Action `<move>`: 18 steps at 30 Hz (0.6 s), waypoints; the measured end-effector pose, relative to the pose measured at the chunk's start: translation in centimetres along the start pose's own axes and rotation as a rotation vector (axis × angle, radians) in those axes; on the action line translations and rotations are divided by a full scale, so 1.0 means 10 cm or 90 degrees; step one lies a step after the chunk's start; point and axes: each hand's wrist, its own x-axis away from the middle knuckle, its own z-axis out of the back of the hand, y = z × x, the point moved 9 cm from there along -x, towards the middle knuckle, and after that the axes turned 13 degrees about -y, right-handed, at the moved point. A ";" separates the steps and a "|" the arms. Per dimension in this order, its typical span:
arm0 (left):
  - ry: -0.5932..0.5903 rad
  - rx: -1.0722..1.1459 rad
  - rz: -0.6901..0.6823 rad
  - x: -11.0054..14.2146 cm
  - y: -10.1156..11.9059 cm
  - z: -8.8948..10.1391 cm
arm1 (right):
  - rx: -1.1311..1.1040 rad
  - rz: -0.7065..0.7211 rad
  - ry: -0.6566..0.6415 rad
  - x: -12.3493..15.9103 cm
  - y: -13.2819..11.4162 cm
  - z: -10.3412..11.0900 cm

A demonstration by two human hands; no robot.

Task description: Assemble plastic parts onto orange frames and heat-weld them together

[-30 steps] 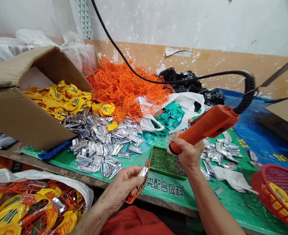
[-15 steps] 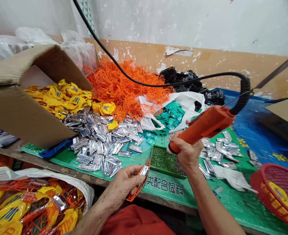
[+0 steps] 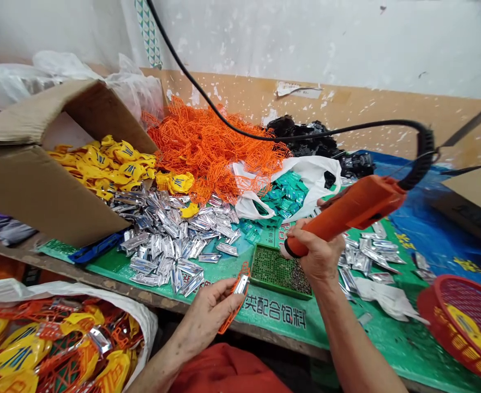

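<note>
My left fingers (image 3: 220, 305) pinch orange frame (image 3: 240, 289); right fingers (image 3: 316, 248) wrap orange driver (image 3: 347, 214). Green tray (image 3: 281, 271) between, silver clips (image 3: 167, 240) beyond left. Black cable (image 3: 208, 101) crosses over orange pile (image 3: 208, 144).

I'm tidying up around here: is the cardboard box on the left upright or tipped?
Tipped. The cardboard box has its open mouth facing sideways, with yellow pieces spilling out through it.

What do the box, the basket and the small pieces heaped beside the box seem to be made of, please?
Box: matte brown cardboard, judging by its creased flaps. Basket: probably semi-gloss red plastic, with moulded slots. Pieces: shiny silver, likely metal, given their mirror-like glints, though coated plastic is possible.
</note>
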 end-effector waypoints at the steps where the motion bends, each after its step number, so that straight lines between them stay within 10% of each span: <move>1: 0.001 0.014 -0.001 0.00 -0.01 0.00 | -0.014 -0.001 -0.006 0.01 -0.05 -0.02; 18: -0.122 0.238 -0.051 0.03 0.02 -0.12 | -0.336 -0.091 -0.233 0.52 -0.52 -0.71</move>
